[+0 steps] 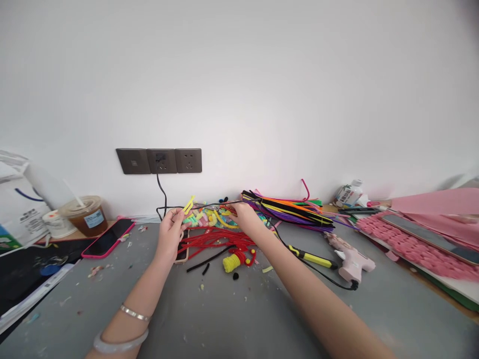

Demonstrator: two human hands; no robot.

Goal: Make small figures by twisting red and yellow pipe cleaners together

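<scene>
My left hand (173, 228) is closed, pinching a bent yellow pipe cleaner (188, 205) above the desk. My right hand (245, 219) reaches into a pile of short pastel pieces (205, 217) by the wall; its fingers look drawn together, their tips hidden. A black cord (209, 205) runs across the pile between both hands. Nearer to me lie loose red pipe cleaners (213, 239) and a coiled red and yellow pipe-cleaner figure (234, 261). Black pipe-cleaner pieces (209, 259) and a black pompom (235, 275) are beside it.
A bundle of coloured pipe cleaners (288, 209) lies at the wall. To the right are a yellow utility knife (314, 258), a pink glue gun (354, 262) and a white bottle (350, 193). Leftward stand a phone (108, 239) and a cup of brown drink (88, 217). Sockets (160, 161) are on the wall.
</scene>
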